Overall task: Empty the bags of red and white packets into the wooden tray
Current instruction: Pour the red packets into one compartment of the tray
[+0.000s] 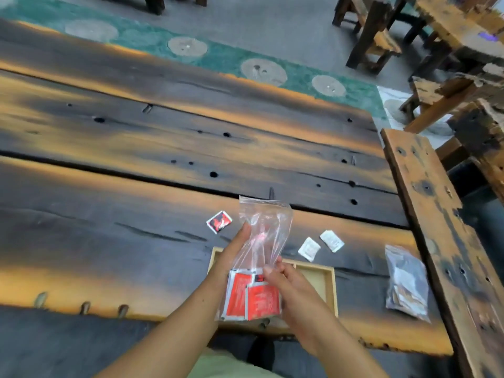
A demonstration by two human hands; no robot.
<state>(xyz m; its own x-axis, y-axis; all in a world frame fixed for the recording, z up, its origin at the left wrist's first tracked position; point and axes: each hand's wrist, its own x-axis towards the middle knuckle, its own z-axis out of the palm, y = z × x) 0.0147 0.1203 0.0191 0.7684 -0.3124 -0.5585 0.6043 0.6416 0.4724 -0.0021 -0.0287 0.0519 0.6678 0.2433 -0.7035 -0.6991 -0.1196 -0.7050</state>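
Even soft daylight, no hard shadows. Frame soft and blocky, worst on stools up-right of wooden tray. Wide-angle lens bows table planks beyond tray.

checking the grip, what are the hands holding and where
Both hold the clear bag: left hand grips its left edge, right hand pinches it just above the red packets.

red packets in a clear bag; white packets; charred black-and-orange table.
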